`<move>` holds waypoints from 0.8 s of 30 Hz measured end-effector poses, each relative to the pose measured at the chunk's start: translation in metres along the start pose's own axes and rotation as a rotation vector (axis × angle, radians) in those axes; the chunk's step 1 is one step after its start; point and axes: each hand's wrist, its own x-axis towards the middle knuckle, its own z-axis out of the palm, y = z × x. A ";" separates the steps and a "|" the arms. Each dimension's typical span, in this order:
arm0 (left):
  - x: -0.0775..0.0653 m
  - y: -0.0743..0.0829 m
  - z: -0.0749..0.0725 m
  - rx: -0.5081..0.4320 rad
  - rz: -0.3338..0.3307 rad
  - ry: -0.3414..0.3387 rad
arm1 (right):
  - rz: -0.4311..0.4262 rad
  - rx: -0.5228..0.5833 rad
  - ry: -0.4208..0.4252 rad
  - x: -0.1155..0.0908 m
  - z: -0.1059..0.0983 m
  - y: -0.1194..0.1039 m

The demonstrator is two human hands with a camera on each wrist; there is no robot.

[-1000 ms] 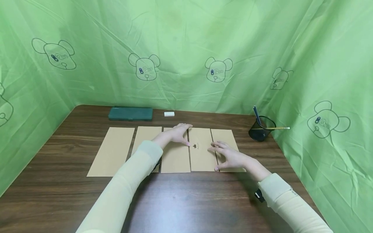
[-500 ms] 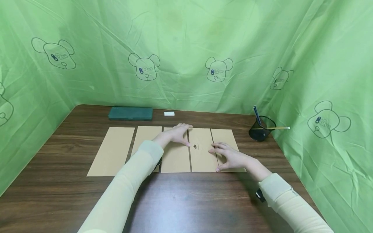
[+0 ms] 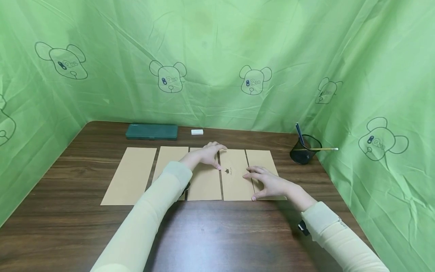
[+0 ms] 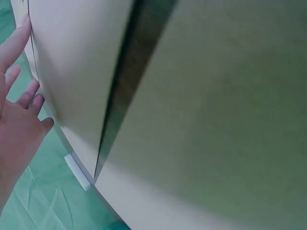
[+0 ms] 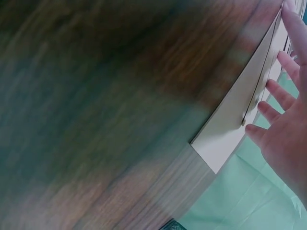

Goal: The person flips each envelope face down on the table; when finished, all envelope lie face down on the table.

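Several thin kraft-brown notebooks lie flat in a row. The one with a small crown print [image 3: 234, 185] is fourth from the left. My left hand [image 3: 205, 154] reaches over the third notebook [image 3: 204, 189], its thumb and fingertips at the seam beside the crown-printed one. Spread fingers of my right hand [image 3: 268, 183] rest over the seam between the crown-printed notebook and the rightmost one [image 3: 263, 158]; the thumb is near the front edge. Neither hand is curled round anything. My left forearm hides part of the second notebook [image 3: 173, 153]. Both wrist views show the fingers extended along notebook edges.
A green flat case [image 3: 151, 132] and a white eraser [image 3: 197, 132] lie at the back of the wooden table [image 3: 204, 234]. At the back right stands a black mesh pen cup [image 3: 304, 155] with a pencil and pens. Green curtains [image 3: 210, 75] enclose the sides and back.
Both hands stay almost in place; the left fingertips shift very slightly to the right. The right hand has edged slightly right since the first frame. The notebooks show no clear movement.
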 end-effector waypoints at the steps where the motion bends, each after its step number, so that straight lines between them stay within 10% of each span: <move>1: 0.000 0.000 0.001 -0.004 0.000 0.004 | -0.001 -0.005 -0.002 0.000 0.000 0.000; 24: 0.002 0.016 0.000 -0.035 0.005 0.234 | 0.010 0.020 -0.027 -0.005 0.000 -0.010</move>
